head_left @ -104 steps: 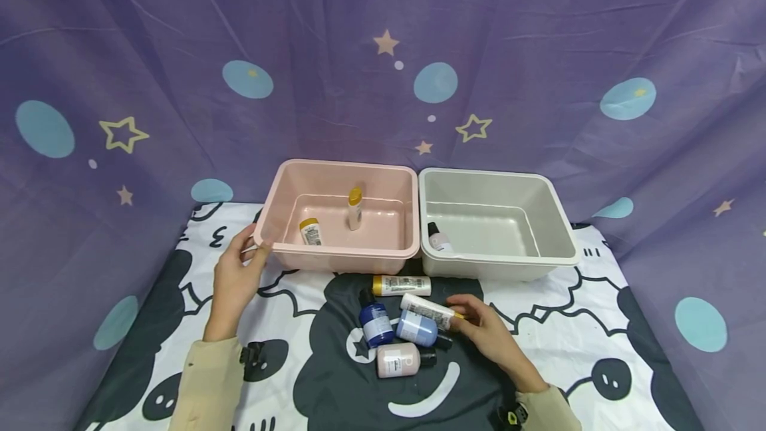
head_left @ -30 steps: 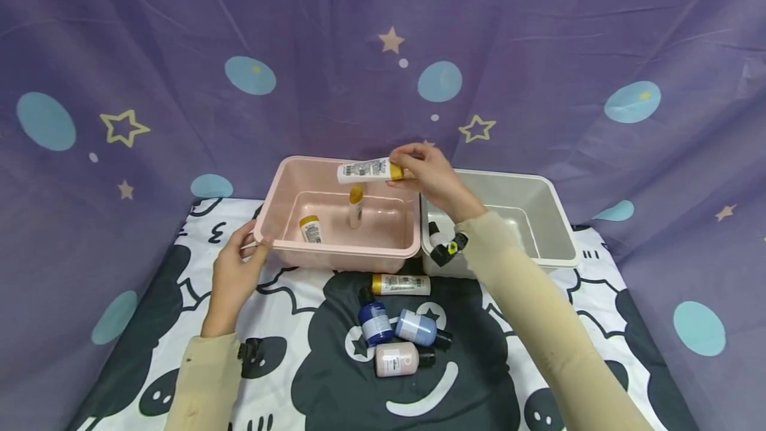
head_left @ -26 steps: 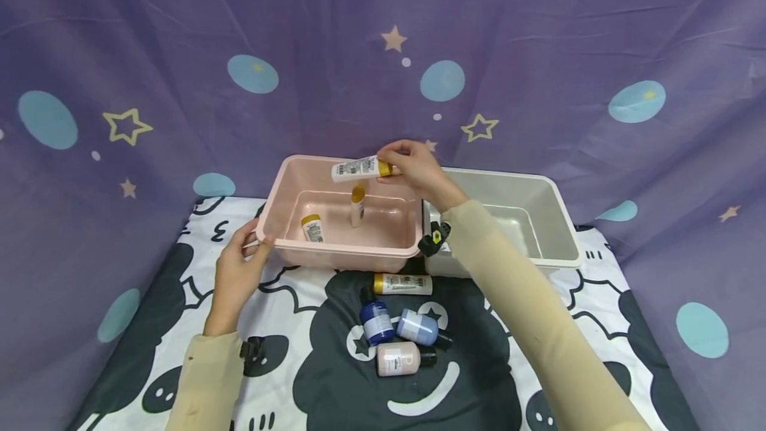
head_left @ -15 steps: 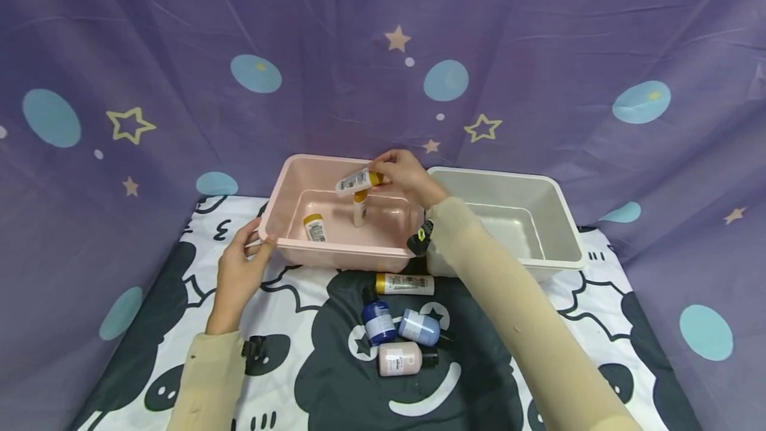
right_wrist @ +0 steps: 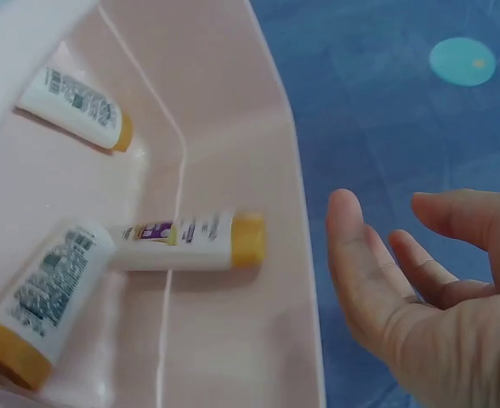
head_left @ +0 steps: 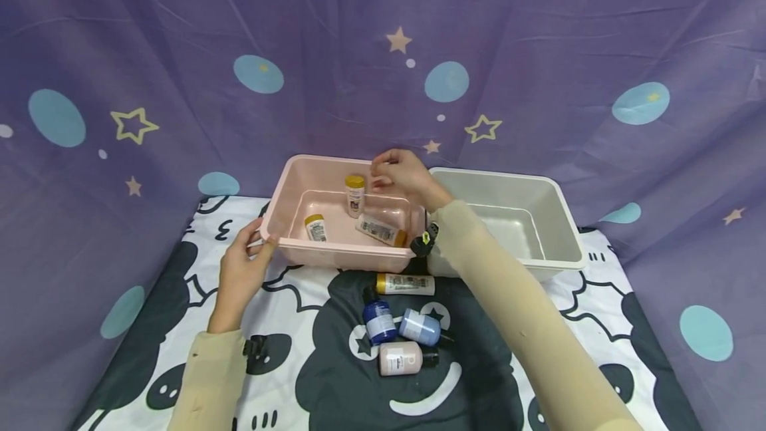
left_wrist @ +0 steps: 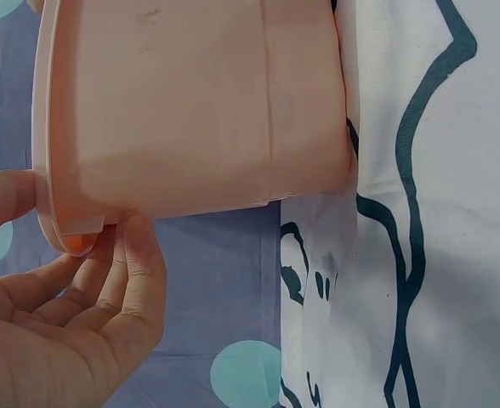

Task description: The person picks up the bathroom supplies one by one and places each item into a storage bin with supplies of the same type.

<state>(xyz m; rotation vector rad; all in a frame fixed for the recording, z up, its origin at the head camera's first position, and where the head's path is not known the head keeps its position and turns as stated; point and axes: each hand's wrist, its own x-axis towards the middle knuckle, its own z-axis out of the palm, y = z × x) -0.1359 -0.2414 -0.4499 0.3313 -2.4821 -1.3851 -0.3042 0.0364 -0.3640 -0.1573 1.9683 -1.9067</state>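
Note:
My left hand (head_left: 239, 278) grips the near left corner of the pink bin (head_left: 341, 258); in the left wrist view, thumb and fingers close around its rim. Three white tubes with yellow caps are inside: one tube (head_left: 315, 228) at the left, another tube (head_left: 355, 198) leaning on the far wall, and a third tube (head_left: 377, 227) lying toward the front right. Over the bin's far right part hovers my right hand (head_left: 402, 175), holding nothing. The right wrist view shows its fingers (right_wrist: 352, 255) loosely bent, apart from the tubes.
Right of the pink bin stands an off-white bin (head_left: 556, 231), partly behind the right sleeve. In front lie a yellow-capped tube (head_left: 413, 285), a dark blue bottle (head_left: 380, 321), a light blue bottle (head_left: 420, 327) and a pale pink bottle (head_left: 399, 358) with black caps.
The right hand took a tube from the cloth, carried it over the pink bin and let go; it now lies inside. The tube that stood there has shifted back. My left hand stays on the rim.

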